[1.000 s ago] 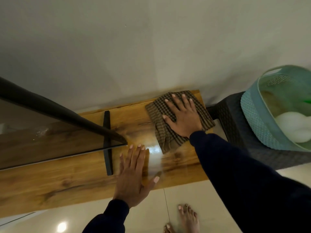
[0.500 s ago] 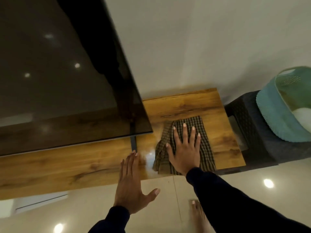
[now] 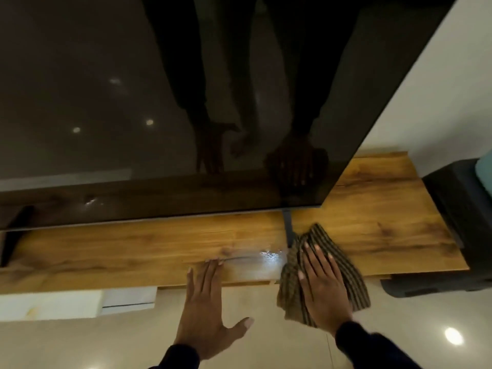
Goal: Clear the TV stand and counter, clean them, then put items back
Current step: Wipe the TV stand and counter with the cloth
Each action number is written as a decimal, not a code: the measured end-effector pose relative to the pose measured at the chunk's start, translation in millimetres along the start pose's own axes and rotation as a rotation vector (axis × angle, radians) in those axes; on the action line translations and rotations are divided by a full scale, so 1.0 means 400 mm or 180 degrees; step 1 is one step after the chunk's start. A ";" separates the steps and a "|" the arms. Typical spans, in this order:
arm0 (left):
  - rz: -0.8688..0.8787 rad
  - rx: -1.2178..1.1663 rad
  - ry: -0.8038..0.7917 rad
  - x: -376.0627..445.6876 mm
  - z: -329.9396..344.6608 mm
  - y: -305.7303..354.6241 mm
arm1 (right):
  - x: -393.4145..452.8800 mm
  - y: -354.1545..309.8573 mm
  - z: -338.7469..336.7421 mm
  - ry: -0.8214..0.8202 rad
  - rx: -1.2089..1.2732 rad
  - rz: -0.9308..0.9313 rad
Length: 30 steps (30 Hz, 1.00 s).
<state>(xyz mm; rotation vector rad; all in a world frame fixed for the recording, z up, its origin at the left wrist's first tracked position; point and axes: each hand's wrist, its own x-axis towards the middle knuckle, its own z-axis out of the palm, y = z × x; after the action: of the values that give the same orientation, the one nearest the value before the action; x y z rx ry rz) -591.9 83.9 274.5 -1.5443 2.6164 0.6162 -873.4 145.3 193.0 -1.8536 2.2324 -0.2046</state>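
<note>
Beside the television's foot (image 3: 288,230), the right hand (image 3: 323,286), fingers flat, presses a checked cloth (image 3: 346,265); the left hand (image 3: 206,310) rests open.

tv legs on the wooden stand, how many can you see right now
2. One thin dark leg stands near the TV's right end, beside the checked cloth. Another dark leg shows at the far left edge. Any others would be hidden behind the screen.

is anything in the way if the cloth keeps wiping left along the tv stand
Yes. The TV's dark foot stands on the stand top right at the cloth's upper left edge. Further left, the left hand rests its fingertips on the front edge. Between them is only a shiny wet-looking patch.
</note>
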 end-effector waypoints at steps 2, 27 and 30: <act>-0.0068 -0.0017 -0.0013 -0.014 -0.023 -0.046 | -0.061 -0.084 0.031 0.0086 0.0223 0.0164; 0.0046 0.0842 -0.0080 0.117 -0.097 -0.451 | 0.451 -0.502 0.044 0.0234 -0.0129 0.0697; -0.0109 0.0854 -0.0131 0.119 -0.100 -0.477 | 0.367 -0.631 0.080 -0.0002 -0.0111 0.0272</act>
<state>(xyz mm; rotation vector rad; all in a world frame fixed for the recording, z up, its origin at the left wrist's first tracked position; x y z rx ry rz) -447.4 -50.9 240.0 -1.4742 2.5118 0.2763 -650.6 -45.2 213.4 -1.7704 2.3232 -0.1511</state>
